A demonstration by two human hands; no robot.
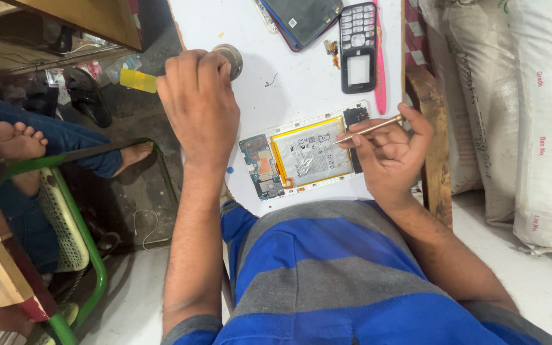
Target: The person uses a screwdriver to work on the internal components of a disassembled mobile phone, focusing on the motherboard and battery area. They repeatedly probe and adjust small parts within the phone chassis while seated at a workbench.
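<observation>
Right hand (388,153) pinches copper tool (370,129) over opened phone (305,156); a slip could puncture battery (314,153). Left hand (199,102) closed beyond it; contents unclear.

Opened phone (305,156), battery exposed, flat on table; copper-coloured tool (370,130) tilted above

At the far edge of my white desk (301,83) lie a dark tablet (301,19) and an empty black keypad phone frame (358,48), a pink stick (380,70) just beside it. White sacks (512,108) stand to my right. To my left, someone's bare feet (17,142) rest on a green chair (78,243).
</observation>
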